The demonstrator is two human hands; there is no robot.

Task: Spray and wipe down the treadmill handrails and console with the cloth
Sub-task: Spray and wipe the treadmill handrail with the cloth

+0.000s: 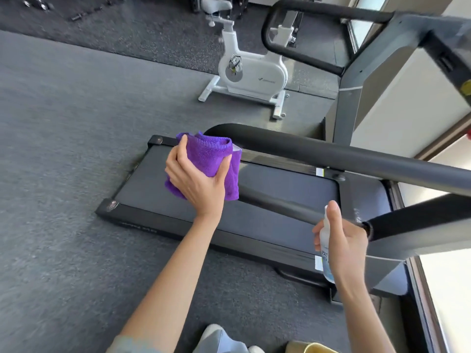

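Note:
My left hand grips a bunched purple cloth, held against the rounded end of the near black handrail. That handrail runs right across the view above the treadmill belt. My right hand holds a small clear spray bottle upright, with a finger on top of its nozzle, just left of the lower black padded bar. The far handrail loops at the top. The console is out of view to the right.
A white exercise bike stands on the grey floor beyond the treadmill. Bright windows run along the right side. My shoes and something yellow show at the bottom edge. Open carpet lies to the left.

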